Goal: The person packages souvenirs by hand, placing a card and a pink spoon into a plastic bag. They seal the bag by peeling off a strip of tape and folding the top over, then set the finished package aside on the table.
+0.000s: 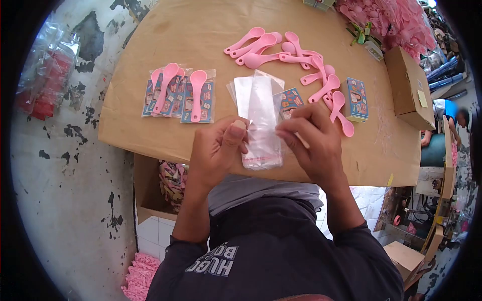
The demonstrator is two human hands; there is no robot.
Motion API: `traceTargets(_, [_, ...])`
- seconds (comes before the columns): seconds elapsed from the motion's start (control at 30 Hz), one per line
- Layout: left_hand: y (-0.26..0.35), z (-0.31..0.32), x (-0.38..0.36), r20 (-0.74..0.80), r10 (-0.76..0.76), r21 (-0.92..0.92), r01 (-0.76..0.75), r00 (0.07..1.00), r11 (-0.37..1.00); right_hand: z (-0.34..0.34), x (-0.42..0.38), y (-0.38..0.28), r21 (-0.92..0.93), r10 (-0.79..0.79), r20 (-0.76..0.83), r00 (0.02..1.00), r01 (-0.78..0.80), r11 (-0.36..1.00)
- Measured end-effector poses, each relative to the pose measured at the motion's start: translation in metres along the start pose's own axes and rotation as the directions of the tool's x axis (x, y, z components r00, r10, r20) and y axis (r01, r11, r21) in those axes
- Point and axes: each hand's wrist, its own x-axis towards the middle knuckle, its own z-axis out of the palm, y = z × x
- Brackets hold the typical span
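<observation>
A clear plastic bag (262,123) with a reddish strip near its lower end lies between my two hands. My left hand (217,146) is closed, thumb and fingers pinching at the bag's left edge. On the opposite edge, my right hand (315,143) has its fingers curled into a pinch; the fingertips partly hide the contact. Under this bag lies a stack of more clear bags (244,95). A blue printed card (289,98) shows just beyond my right fingers. Pink spoons (329,86) lie scattered past my right hand.
Bagged cards with pink spoons on top (198,95) lie at the left. A stack of blue cards (357,98) stands right, near a cardboard box (407,90). A large heap of pink spoons (389,20) is at the far right. Another person (444,120) is at the right edge.
</observation>
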Motion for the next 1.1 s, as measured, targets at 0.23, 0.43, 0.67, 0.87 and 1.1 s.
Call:
traceTargets(0.23, [-0.001,0.007,0.016,0.142,-0.244,-0.041,0.252,0.959,0.967,-0.001,-0.013,-0.007,0.086,-0.047,0.084,0.995,0.04,0.995])
traceTargets(0.43, [-0.003,0.004,0.018,-0.106,-0.15,-0.133,0.135,0.983,0.982,-0.008,-0.017,0.001,0.046,-0.017,0.134,0.991,0.011,0.999])
traceTargets(0.67, [-0.003,-0.026,0.02,-0.455,0.066,-0.053,-0.101,0.888,0.993,-0.005,-0.021,0.006,0.042,0.019,0.214,0.977,-0.029,0.999])
traceTargets(0.87, [0.016,-0.015,0.019,-0.506,0.017,-0.387,-0.245,0.862,0.889,0.004,-0.02,0.008,0.016,-0.006,0.235,0.972,0.002,1.0])
traceTargets(1.1, [-0.012,-0.01,0.012,-0.36,0.003,-0.464,-0.182,0.933,0.867,-0.012,-0.019,0.019,-0.197,0.27,0.057,0.961,-0.254,0.947])
